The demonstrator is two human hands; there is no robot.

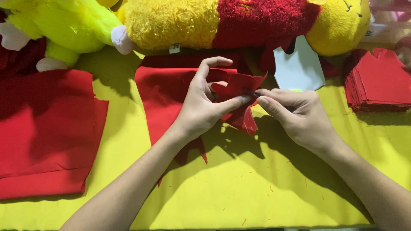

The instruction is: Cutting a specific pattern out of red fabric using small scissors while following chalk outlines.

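**Both hands pinch a red felt piece at mid-frame**

Your forearms come in from the bottom edge, and they are closest to the lens. Your left hand [201,107] is closed on the red felt piece [239,100] at the centre of the frame: thumb and middle finger pinch its left part, while the index finger arches up above it, free. Your right hand [295,113] meets it from the right, thumb and forefinger pressed together on something thin and dark at the piece's middle; you cannot tell what that is, as the fingers hide most of it. The piece is crumpled, with pointed corners sticking up and down, and it is held just above the yellow cloth [257,188].

Under your left hand lies a flat red sheet [162,92]. At the left of the frame sits a bigger red fabric fold [43,132]. At the right edge, well apart from your hands, is a stack of red cut pieces [381,81]. Just above your right hand lies a white paper template [299,68]. Along the top edge lie a yellow-and-red plush toy [222,21] and a lime plush toy [60,28].
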